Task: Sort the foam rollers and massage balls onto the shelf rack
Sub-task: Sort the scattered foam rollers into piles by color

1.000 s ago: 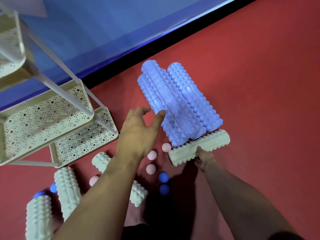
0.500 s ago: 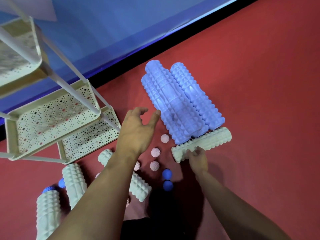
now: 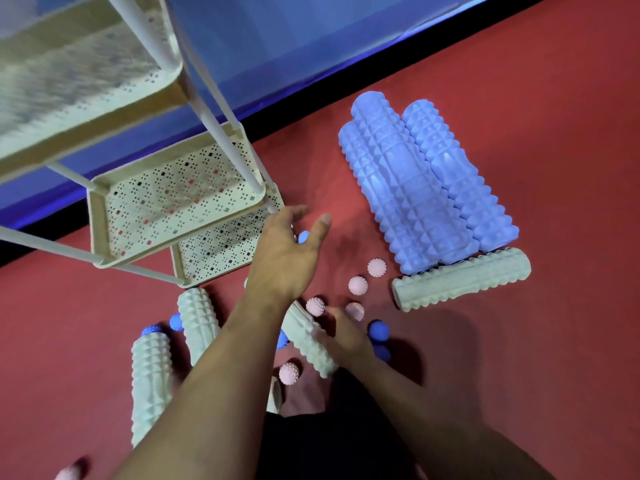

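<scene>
I see nothing sorted yet, as far as I can judge: the shelf rack [image 3: 180, 206] shows only bare perforated trays, and every piece lies on the red floor [image 3: 519, 358]. Three blue foam rollers [image 3: 408, 188] lie side by side to the right, with a white roller [image 3: 460, 284] touching their near ends. More white rollers [image 3: 199, 317] lie near the rack's lowest tray, one of them [image 3: 308, 341] under my arms. Pink spiky massage balls [image 3: 357, 285] and blue balls [image 3: 378, 330] are scattered between the two groups.

My left hand [image 3: 287, 254] hovers above the floor just beside the rack's corner post, fingers spread and relaxed, gripping nothing. My right hand [image 3: 341, 336] is low among the pink balls, blurred; I cannot tell whether it has hold of anything.

So the whole job is left, I reckon. I can read no brand, label or writing anywhere.
</scene>
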A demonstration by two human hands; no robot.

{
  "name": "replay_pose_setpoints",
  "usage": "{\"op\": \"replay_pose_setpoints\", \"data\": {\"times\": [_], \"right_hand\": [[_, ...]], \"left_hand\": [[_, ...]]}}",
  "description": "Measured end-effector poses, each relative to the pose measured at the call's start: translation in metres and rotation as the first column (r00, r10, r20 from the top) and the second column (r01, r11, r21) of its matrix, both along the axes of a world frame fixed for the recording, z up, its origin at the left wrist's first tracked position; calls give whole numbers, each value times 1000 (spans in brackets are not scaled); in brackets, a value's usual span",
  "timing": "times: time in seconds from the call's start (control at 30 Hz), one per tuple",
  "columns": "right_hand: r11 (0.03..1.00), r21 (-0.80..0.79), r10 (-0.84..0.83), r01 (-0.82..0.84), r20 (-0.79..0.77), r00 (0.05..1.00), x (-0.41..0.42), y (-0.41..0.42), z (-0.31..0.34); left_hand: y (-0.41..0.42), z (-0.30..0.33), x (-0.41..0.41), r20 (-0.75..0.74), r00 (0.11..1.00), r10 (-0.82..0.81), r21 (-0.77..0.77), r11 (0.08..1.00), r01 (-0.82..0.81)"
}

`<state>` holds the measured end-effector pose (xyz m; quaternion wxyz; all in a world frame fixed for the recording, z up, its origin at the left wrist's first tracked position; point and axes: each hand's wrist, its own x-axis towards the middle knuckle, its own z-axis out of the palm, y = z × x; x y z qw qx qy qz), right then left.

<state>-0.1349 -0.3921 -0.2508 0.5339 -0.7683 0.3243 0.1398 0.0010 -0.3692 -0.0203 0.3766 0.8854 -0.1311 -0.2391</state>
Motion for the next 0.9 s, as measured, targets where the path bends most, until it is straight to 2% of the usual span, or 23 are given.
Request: {"op": "replay_pose_setpoints", "data": {"times": [0.07,0.2,0.43,0.53,0.67,0.77,0.9], "right_hand": [[996,0,88,-88,-99,991,7,10,-11],[991,1,129,-134,-256,958,16,29,-28],[986,-20,151,-165,-309,939,21,38,-40],[988,61,156,-145,-304,940,23,35,-46],[967,249,-3,55,-205,979,15,24,-40],[887,407,-187,216,-111,976,4,12,-12],[781,538,-385,318,14,923,-5,-7,37]], "left_hand": [[10,-4,6,-19,999,34,2,999,-34],[17,-9,11,-28,997,72,-14,997,-73],[4,-14,11,-31,995,93,-43,995,-94],[-1,-12,10,-33,996,79,-37,996,-80],[-3,-9,11,-49,996,70,-23,997,-71],[-7,-1,8,-29,998,56,6,998,-56],[-15,9,4,-17,999,49,-4,999,-49]]}}
